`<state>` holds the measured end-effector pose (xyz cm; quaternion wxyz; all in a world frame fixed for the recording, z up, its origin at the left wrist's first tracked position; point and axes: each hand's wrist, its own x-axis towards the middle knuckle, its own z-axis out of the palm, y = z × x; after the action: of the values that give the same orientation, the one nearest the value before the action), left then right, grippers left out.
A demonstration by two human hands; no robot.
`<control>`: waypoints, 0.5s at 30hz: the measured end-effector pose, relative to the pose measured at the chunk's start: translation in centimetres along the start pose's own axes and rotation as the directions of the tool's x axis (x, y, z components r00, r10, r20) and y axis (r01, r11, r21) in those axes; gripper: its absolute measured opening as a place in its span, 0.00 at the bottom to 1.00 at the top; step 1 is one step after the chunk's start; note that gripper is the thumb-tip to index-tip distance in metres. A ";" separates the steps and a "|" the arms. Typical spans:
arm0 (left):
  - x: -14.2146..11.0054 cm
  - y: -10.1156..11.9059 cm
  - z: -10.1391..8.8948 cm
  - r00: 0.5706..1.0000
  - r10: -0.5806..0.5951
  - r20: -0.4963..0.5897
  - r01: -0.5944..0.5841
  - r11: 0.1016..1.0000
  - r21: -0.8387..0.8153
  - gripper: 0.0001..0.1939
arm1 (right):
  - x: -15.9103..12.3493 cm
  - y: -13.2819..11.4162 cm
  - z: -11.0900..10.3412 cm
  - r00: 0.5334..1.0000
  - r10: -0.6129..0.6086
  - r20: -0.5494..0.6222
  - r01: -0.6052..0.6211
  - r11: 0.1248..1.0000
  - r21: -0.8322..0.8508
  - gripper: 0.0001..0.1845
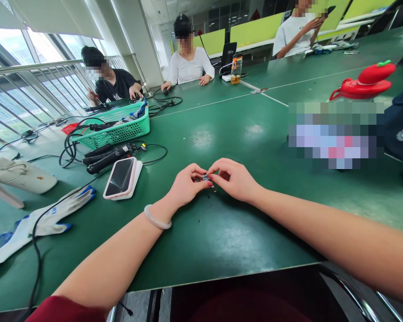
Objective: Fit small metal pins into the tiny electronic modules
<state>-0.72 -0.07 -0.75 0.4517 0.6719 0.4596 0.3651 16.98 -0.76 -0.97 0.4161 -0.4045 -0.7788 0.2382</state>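
Above the green table (174, 241), my left hand (190, 181) pinches a small silvery part (206, 177) between thumb and fingers. Meeting it from the other side, my right hand (233, 179) has its thumb and forefinger closed on the same part. A short narrow strip (214, 188) hangs below the fingertips. The part is too small and too covered by fingers to tell its kind. A white bangle (157, 218) circles my left wrist.
Left of my hands lie a phone (121, 178), black handheld devices (112, 156) with cables, a white and blue glove (53, 219) and a green basket (121, 129). A red-lidded container (366, 87) stands at right. Several people sit across the table.
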 end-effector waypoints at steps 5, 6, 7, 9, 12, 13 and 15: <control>0.1 0.2 -0.3 1.000 -0.007 -0.024 0.005 0.998 -0.063 0.16 | 0.1 0.2 -0.2 0.997 0.056 0.050 -0.055 0.998 -0.004 0.09; 0.1 0.2 -0.3 1.000 -0.016 -0.016 0.015 0.996 -0.089 0.16 | 0.1 0.1 -0.2 0.997 0.060 0.055 -0.060 0.998 -0.008 0.08; 0.1 0.3 -0.3 1.000 -0.026 -0.005 0.025 0.993 -0.112 0.16 | 0.0 0.1 -0.3 0.996 0.063 0.055 -0.063 0.998 -0.011 0.08; 0.1 0.2 -0.4 0.999 -0.034 0.018 0.037 0.989 -0.140 0.16 | 0.0 -0.1 -0.2 0.997 0.068 0.049 -0.067 0.998 -0.020 0.08; 0.1 0.2 -0.5 0.999 -0.017 0.045 0.021 0.995 -0.100 0.16 | -0.1 -0.2 -0.2 0.996 0.074 0.046 -0.072 0.996 -0.047 0.08; 0.1 0.2 -0.6 0.999 0.001 0.041 0.000 0.999 -0.043 0.16 | -0.1 -0.1 -0.2 0.996 0.077 0.047 -0.074 0.996 -0.055 0.08; 0.1 0.5 -1.1 0.998 0.065 -0.008 -0.063 0.982 0.180 0.15 | 0.0 0.0 -0.3 0.995 0.087 0.044 -0.084 0.994 -0.068 0.08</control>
<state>-1.48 0.25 0.12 0.3740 0.7218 0.4720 0.3411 17.19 -0.76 -0.77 0.3736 -0.4451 -0.7778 0.2394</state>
